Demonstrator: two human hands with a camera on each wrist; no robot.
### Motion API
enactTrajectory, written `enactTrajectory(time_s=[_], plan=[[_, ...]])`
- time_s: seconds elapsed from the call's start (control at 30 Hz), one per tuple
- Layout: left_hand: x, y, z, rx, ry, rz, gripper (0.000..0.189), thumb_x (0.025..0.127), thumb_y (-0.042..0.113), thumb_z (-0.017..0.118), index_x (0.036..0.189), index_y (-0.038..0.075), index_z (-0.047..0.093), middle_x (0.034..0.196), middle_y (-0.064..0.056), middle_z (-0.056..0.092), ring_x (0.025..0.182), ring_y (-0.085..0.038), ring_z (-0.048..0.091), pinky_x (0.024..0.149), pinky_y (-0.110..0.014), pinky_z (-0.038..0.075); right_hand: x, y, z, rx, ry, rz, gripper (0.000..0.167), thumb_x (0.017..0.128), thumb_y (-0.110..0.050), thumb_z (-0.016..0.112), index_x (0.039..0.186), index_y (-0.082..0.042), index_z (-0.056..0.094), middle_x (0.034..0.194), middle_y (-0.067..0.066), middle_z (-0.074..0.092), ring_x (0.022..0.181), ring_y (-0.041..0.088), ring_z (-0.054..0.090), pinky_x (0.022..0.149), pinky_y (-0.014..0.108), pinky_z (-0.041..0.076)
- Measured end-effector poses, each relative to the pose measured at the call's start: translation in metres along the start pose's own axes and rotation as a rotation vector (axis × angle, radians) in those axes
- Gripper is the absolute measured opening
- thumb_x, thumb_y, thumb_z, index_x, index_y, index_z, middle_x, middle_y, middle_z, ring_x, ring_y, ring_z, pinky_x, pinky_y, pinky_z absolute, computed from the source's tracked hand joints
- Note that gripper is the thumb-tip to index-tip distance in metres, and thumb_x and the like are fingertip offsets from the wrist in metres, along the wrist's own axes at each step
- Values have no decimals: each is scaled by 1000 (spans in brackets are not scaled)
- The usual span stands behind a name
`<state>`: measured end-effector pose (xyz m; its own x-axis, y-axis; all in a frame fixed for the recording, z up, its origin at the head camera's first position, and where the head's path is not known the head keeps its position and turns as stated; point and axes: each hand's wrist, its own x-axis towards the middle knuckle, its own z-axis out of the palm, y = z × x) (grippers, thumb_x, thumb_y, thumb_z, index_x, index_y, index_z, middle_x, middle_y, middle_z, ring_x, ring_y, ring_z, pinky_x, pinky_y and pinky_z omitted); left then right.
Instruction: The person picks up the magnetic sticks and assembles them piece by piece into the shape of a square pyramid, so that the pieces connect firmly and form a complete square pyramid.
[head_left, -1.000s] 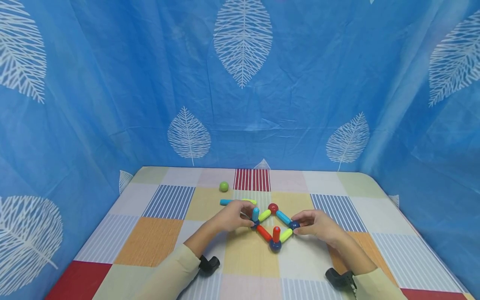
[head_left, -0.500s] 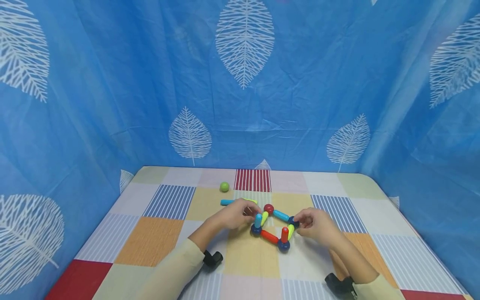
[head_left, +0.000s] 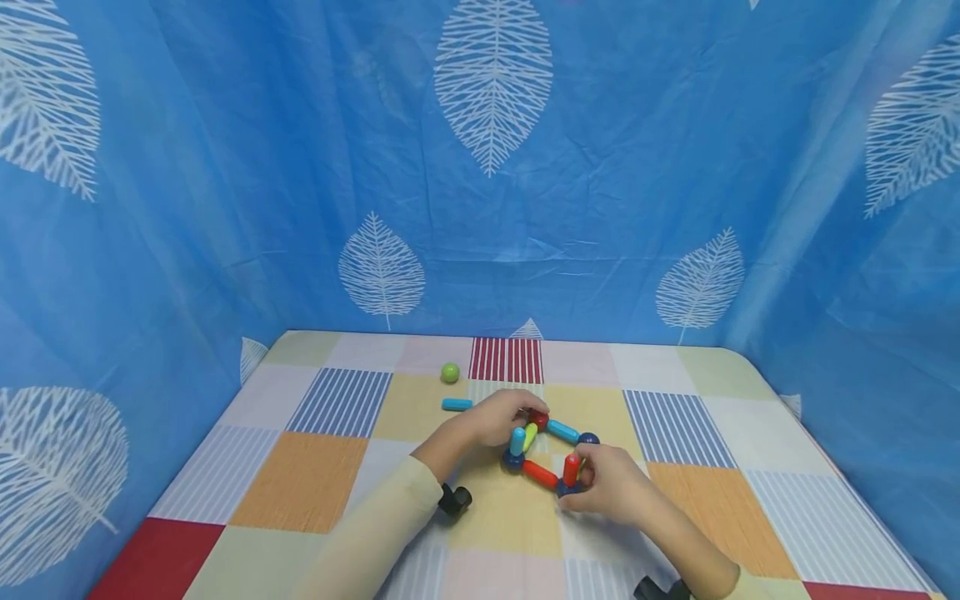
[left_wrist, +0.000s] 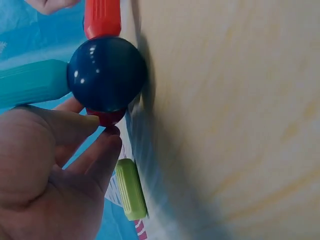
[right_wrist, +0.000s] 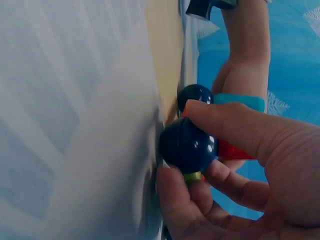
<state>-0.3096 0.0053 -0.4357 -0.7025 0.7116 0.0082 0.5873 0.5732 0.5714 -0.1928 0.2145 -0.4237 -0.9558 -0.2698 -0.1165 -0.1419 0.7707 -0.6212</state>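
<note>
On the cloth lies a frame of magnetic rods and balls. My left hand (head_left: 498, 417) pinches its far red ball (head_left: 538, 419), mostly hidden in the left wrist view behind the left dark blue ball (left_wrist: 107, 74). My right hand (head_left: 615, 483) grips the near dark blue ball (right_wrist: 189, 145) between thumb and fingers. A red rod (head_left: 572, 469) stands upright on that ball, and a light blue rod (head_left: 518, 441) on the left one. Another red rod (head_left: 540, 474) joins these two balls. A light blue rod (head_left: 562, 431) runs from the red ball to the right dark blue ball (head_left: 588, 439).
Beyond my left hand lie a loose light blue rod (head_left: 457, 404) and a green ball (head_left: 450, 373). A loose yellow-green rod (left_wrist: 131, 190) shows in the left wrist view. A blue leaf-patterned curtain (head_left: 480, 250) hangs behind the patchwork-covered table (head_left: 510, 525).
My left hand has gone from the left blue ball to the far red ball. My right hand has come from the right ball to the near one. The frame's near ball has shifted right.
</note>
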Motion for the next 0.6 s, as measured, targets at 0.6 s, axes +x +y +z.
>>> enactTrajectory(time_s=[0.6], plan=[[-38,-16,-9,-184,31,-146,23,88,4,78,109,11,75,106,-1,72,98,-15,70,88,-29,58,24,47,-28,264,-61,-25,30,78,-5,86,104,-5,72,108,11,71,95,22,71,82,35,60]])
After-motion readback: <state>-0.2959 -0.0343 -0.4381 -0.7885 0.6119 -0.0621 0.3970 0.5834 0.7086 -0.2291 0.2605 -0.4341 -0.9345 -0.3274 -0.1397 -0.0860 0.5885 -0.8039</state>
